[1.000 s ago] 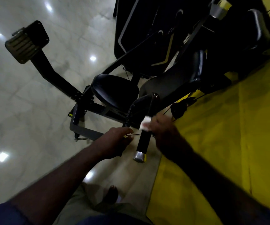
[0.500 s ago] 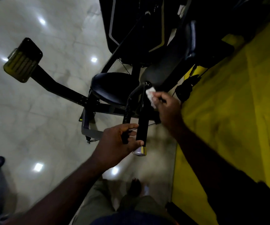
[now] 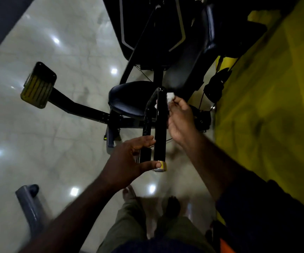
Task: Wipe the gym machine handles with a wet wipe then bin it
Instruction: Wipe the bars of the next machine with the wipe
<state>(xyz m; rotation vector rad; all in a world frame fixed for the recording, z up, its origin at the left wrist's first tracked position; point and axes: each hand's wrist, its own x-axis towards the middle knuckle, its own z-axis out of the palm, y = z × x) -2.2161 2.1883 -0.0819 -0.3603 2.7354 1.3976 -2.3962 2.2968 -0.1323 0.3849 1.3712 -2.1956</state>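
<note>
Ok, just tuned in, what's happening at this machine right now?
A person is wiping a gym machine. The right hand pinches a white wet wipe against the top of the black handle, near its bend. The left hand is spread open around the handle's lower end, thumb by the yellow end cap.

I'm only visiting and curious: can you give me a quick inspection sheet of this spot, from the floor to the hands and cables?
Surface: glossy pale floor, light spots reflected in it.
Job's things: white wet wipe held against the top of the black handle; no bin seen.
Clutter: nothing seen.
Grippers: right hand pinches the wet wipe; left hand is spread open, its thumb at the handle's end cap.
Cables: thin cable just right of the machine.
Surroundings: black seat, foot plate, grey bar, yellow surface on the right.
</note>
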